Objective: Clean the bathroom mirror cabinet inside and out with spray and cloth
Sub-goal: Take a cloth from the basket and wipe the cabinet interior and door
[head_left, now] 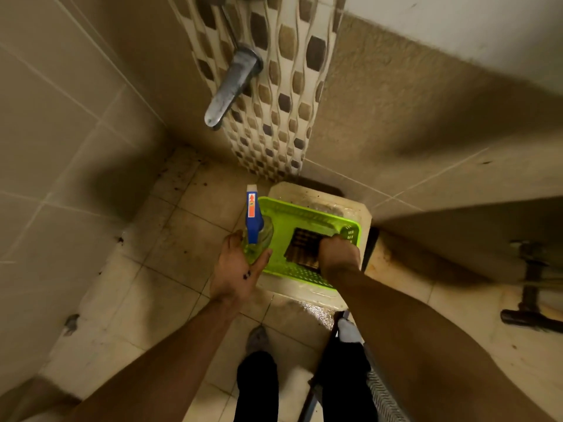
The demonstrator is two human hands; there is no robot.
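Where spray [253, 222] is held, floor's [164, 287] stained.

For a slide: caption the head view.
Left hand holds spray bottle; right hand reaches into green basket on a stool.

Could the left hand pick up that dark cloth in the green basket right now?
Probably not. The left hand is right beside the basket, but its fingers are wrapped round the spray bottle, and the right hand already grips the cloth.
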